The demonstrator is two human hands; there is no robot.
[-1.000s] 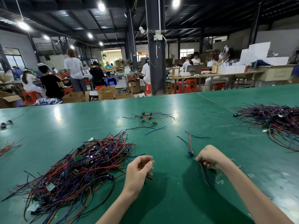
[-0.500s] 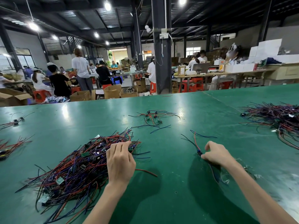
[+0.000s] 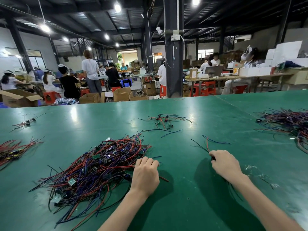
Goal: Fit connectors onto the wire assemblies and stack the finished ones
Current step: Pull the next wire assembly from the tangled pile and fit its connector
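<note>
Open green tabletop (image 3: 183, 205) down the middle — big wire heap (image 3: 93, 169) blocking left, another tangle (image 3: 286, 120) far right, small cluster (image 3: 164, 120) ahead

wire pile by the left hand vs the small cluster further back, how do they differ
The wire pile is large, dense and heaped; the small cluster is a sparse, flat handful. The left hand curls its fingers on the wire pile's edge; nothing touches the small cluster. Both are red and dark wires on the green table.

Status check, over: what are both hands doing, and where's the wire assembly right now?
Left hand curled at wire pile edge, grip hidden. Right hand pinches wire assembly at its connector end. Nothing blocking either hand.
</note>
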